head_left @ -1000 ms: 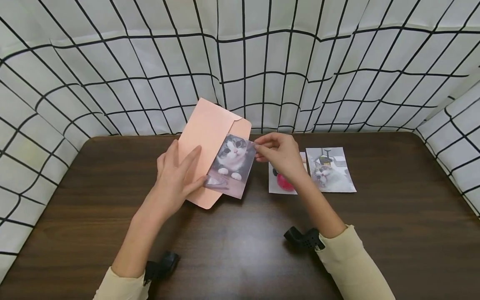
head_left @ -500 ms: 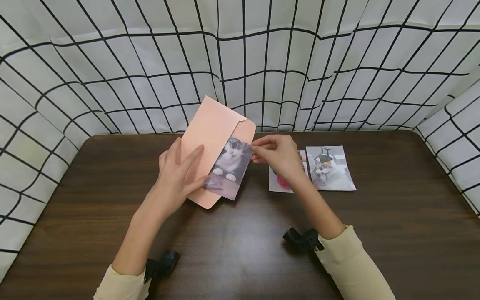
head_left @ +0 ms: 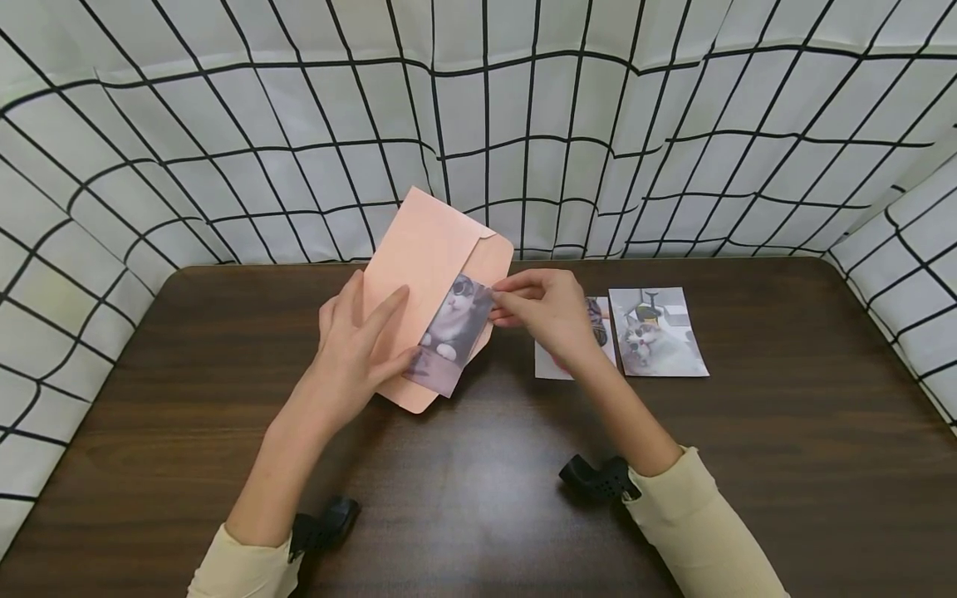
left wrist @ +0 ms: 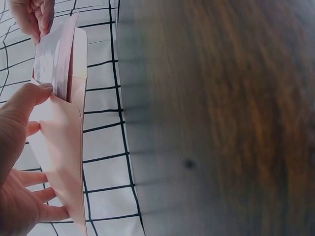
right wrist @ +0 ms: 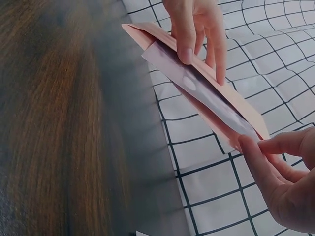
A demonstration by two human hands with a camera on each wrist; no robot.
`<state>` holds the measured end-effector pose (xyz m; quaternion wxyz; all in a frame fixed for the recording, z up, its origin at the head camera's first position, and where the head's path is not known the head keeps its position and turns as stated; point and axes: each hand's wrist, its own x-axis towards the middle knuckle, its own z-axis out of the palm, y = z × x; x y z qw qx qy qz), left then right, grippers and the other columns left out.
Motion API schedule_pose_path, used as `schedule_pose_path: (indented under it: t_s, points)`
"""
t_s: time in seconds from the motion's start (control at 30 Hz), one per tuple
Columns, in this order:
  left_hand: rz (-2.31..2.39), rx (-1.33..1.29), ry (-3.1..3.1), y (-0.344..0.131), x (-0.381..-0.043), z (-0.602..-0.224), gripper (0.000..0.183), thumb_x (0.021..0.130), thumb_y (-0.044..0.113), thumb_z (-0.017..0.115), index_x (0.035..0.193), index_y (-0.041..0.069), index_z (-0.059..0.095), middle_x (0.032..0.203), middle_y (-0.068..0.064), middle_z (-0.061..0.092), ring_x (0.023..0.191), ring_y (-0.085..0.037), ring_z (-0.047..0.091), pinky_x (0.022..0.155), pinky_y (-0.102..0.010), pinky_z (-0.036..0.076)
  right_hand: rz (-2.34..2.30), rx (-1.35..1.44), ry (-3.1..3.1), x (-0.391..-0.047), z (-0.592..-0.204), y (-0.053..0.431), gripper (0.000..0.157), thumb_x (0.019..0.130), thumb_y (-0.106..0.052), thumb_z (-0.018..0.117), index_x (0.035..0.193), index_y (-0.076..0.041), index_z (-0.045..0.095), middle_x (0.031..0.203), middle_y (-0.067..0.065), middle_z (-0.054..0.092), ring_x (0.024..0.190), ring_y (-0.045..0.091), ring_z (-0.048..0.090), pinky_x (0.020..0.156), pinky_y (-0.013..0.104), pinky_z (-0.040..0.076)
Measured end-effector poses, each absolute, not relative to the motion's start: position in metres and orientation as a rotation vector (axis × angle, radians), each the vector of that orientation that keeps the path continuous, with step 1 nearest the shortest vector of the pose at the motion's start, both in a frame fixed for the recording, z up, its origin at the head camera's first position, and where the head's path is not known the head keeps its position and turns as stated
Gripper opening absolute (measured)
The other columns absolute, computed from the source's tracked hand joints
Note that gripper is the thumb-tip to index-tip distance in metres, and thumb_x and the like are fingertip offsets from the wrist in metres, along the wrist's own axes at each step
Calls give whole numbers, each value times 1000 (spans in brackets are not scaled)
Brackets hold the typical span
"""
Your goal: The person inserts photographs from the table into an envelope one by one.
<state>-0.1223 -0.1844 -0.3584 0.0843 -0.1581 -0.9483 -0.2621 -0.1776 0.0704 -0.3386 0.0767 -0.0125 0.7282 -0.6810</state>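
Observation:
A pink envelope (head_left: 419,249) is held tilted above the table by my left hand (head_left: 347,357), its fingers spread over the front and its thumb at the opening. Partly inside the envelope sits a cat photo card (head_left: 452,324). My right hand (head_left: 549,316) pinches the card's upper right corner between thumb and fingers. In the right wrist view the card (right wrist: 197,91) lies between the envelope's front and its back flap, with the left thumb (right wrist: 185,54) at the opening. The left wrist view shows the envelope (left wrist: 61,142) edge-on.
On the brown table (head_left: 478,482), two more picture cards lie at the right: a cat picture (head_left: 658,332) and a card with a pink shape (head_left: 549,363), partly hidden behind my right hand. A white cloth with black grid lines (head_left: 478,108) hangs behind.
My right hand has moved left with the cat photo card, which has slid deeper into the envelope. The envelope has shifted slightly up and to the right.

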Motion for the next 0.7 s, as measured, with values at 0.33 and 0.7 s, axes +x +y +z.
schedule_pose_path:
  t_s: [0.33, 0.7]
  points:
    - [-798, -484, -2791, -181, -123, -361, 68, 94, 16, 81, 155, 10, 51, 169, -33, 14, 149, -56, 18, 109, -73, 37, -2105, -41, 2140, -175, -341, 64, 17, 96, 7, 71, 110, 17, 71, 97, 28, 77, 68, 12, 75, 73, 34, 63]
    - [-843, -508, -2751, -177, -121, -362, 66, 94, 12, 81, 154, 11, 52, 168, -33, 16, 148, -56, 19, 111, -71, 35, -2107, -57, 2158, -173, -345, 58, 16, 96, 6, 71, 109, 16, 72, 94, 27, 77, 67, 10, 75, 69, 29, 63]
